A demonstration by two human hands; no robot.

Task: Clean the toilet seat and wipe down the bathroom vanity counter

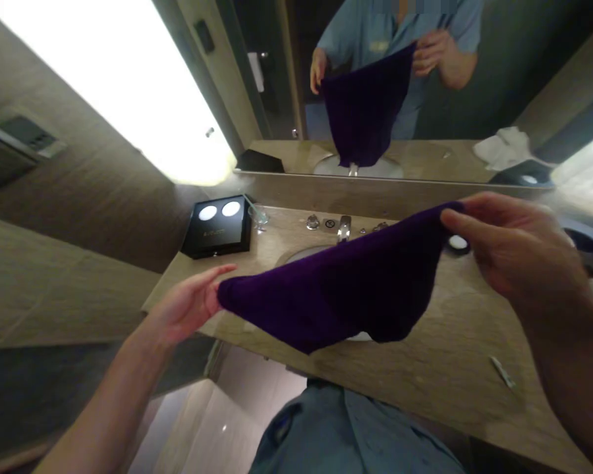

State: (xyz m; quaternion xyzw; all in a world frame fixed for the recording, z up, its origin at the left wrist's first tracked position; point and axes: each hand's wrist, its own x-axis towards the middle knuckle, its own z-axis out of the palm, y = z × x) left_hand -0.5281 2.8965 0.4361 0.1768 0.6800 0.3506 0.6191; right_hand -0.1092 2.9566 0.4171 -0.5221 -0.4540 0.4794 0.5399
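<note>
head | left hand [190, 304] grip pinches purple cloth [346, 289] corner | right hand [516, 253] grip pinches other corner | above sink counter [454, 368]

Head view, one only: worn on your head, tilted, facing forward and down over the bench [454, 368]. Close range; your hands [518, 253] fill the foreground. The mirror [499, 99] ahead returns a second, front-on angle of the same bench.
</note>
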